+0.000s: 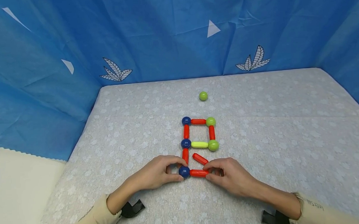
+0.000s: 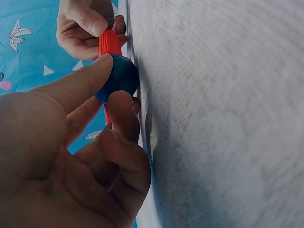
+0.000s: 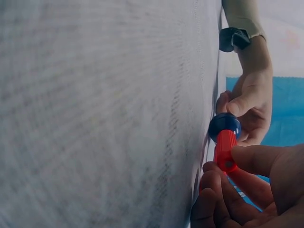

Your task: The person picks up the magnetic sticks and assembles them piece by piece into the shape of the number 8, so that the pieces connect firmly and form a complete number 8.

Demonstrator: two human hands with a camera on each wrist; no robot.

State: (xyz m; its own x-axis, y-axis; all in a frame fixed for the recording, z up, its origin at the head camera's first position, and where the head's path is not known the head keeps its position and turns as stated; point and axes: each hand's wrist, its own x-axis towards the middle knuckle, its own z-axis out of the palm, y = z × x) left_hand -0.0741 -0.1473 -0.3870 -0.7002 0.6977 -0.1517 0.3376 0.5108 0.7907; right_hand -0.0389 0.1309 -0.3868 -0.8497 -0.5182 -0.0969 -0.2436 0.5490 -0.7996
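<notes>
My left hand [image 1: 156, 173] pinches a dark blue ball [image 1: 184, 172] between thumb and fingers at the near left corner of a figure of rods and balls. The ball is also seen close up in the left wrist view [image 2: 121, 78]. With thumb and fingertips my right hand [image 1: 230, 176] grips a red rod [image 1: 198, 173], whose left end meets that ball. A second red rod [image 1: 185, 155] runs from the ball up to another blue ball [image 1: 186, 143]. Slanting beside my right fingertips lies a loose-looking red rod [image 1: 200, 158]; its lower end is hidden by the hand.
Beyond the hands lies a square of red rods, a yellow-green rod [image 1: 199, 144], blue balls and green balls [image 1: 213, 145]. A single green ball [image 1: 203, 96] sits farther back on the patterned tablecloth [image 1: 132, 126]. A blue curtain [image 1: 171, 36] hangs behind the table.
</notes>
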